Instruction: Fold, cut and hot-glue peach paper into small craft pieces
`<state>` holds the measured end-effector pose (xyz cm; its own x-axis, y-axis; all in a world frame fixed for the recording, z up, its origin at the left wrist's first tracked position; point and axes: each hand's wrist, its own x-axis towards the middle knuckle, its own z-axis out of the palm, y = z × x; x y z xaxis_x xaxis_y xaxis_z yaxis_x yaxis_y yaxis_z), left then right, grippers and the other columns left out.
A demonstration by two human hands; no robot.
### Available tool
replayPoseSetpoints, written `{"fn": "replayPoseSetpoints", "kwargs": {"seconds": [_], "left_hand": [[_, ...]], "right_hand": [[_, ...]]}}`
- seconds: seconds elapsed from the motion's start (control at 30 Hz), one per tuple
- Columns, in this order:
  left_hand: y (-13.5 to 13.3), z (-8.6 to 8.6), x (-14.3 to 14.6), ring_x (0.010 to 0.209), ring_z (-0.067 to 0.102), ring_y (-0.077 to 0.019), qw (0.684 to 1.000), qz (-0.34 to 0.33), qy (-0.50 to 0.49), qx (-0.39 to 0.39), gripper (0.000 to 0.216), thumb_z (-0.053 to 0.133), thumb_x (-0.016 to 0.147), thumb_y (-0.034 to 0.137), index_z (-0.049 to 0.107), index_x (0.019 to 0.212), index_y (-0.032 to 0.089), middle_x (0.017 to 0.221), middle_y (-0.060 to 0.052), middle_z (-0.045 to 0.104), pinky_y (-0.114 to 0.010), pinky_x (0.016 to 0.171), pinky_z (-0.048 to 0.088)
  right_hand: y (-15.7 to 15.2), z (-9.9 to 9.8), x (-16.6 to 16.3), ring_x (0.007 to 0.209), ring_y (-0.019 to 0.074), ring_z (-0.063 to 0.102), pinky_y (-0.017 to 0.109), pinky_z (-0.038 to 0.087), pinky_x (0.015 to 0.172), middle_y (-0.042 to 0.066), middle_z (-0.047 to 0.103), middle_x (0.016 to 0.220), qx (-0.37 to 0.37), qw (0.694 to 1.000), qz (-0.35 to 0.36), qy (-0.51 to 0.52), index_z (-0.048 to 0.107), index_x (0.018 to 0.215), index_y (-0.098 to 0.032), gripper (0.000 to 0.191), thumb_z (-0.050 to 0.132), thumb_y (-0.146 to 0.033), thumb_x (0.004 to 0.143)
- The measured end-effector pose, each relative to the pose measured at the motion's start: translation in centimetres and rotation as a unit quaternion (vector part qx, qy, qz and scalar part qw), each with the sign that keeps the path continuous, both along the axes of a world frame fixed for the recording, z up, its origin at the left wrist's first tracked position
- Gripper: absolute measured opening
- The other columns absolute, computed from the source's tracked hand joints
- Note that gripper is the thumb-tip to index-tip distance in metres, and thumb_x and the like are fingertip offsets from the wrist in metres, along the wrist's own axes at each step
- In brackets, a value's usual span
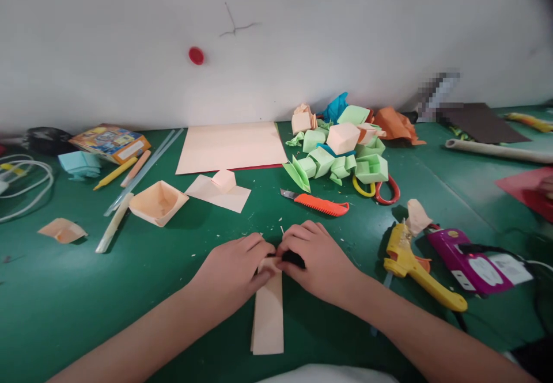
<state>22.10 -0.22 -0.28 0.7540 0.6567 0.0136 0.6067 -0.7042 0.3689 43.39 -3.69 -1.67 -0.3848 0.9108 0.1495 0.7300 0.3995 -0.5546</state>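
Observation:
A long folded strip of peach paper [268, 319] lies on the green table, pointing toward me. My left hand [237, 268] pinches its far end from the left, thumb on top. From the right, my right hand [317, 262] grips the same end with curled fingers, so both hands meet at the fold. The fingertips partly hide that end. Beyond them lies an orange box cutter [322, 203] with its blade out. A flat peach paper piece [220, 192] and an open peach paper box [159, 203] sit to the far left.
Several folded green and peach paper pieces [337, 147] are heaped at the back, near scissors [387, 190]. A yellow glue gun [415, 268] and purple power strip [473, 261] stand right. Peach sheets [233, 146] rest by the wall. Glue sticks [114, 222] lie left.

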Motion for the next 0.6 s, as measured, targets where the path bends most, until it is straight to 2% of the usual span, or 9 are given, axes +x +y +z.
{"fn": "replayPoseSetpoints", "kwargs": {"seconds": [0.1, 0.2, 0.33, 0.47, 0.6], "left_hand": [[0.1, -0.1, -0.1, 0.079, 0.061, -0.0196, 1.0, -0.009, 0.01, -0.005, 0.008, 0.07, 0.09, 0.022, 0.062, 0.091, 0.021, 0.09, 0.0, 0.065, -0.032, 0.065, 0.043], [0.1, -0.1, -0.3, 0.078, 0.059, -0.0219, 1.0, -0.007, 0.016, 0.008, 0.009, 0.069, 0.089, 0.017, 0.061, 0.086, 0.02, 0.088, -0.001, 0.066, -0.035, 0.068, 0.043], [0.0, 0.3, -0.4, 0.08, 0.063, -0.0221, 0.999, 0.027, -0.026, -0.031, 0.004, 0.065, 0.091, 0.019, 0.063, 0.093, 0.021, 0.089, -0.001, 0.069, -0.034, 0.067, 0.046], [0.0, 1.0, -0.2, 0.089, 0.068, -0.021, 0.99, 0.067, -0.1, -0.079, 0.02, 0.067, 0.087, 0.019, 0.063, 0.106, 0.023, 0.099, -0.002, 0.071, -0.03, 0.068, 0.053], [0.0, 1.7, 0.1, 0.073, 0.068, -0.0154, 0.975, 0.094, -0.163, -0.118, 0.018, 0.066, 0.086, 0.018, 0.066, 0.102, 0.025, 0.088, 0.001, 0.071, -0.023, 0.059, 0.053]], "right_hand": [[-0.2, -0.1, -0.2, 0.088, 0.0192, 0.057, 0.035, 0.045, 0.081, 0.002, 0.069, 0.093, 0.043, 0.996, 0.047, 0.07, 0.066, 0.089, -0.021, 0.009, 0.071, -0.014, 0.089], [-0.4, 0.0, -0.3, 0.083, 0.0183, 0.057, 0.034, 0.047, 0.079, 0.003, 0.069, 0.091, 0.093, 0.987, 0.082, 0.104, 0.066, 0.088, -0.021, 0.008, 0.064, -0.016, 0.095], [-0.3, 0.0, -0.2, 0.087, 0.0192, 0.059, 0.035, 0.05, 0.081, 0.004, 0.07, 0.095, 0.084, 0.988, 0.06, 0.112, 0.065, 0.091, -0.022, 0.006, 0.065, -0.018, 0.095], [-0.1, -0.3, 0.0, 0.092, 0.02, 0.061, 0.035, 0.052, 0.082, 0.004, 0.07, 0.099, 0.068, 0.989, 0.049, 0.122, 0.066, 0.092, -0.023, 0.008, 0.068, -0.016, 0.092], [-0.2, -0.2, -0.1, 0.096, 0.0203, 0.063, 0.037, 0.053, 0.086, 0.005, 0.068, 0.104, 0.072, 0.984, 0.038, 0.161, 0.066, 0.093, -0.024, 0.009, 0.067, -0.016, 0.092]]}}
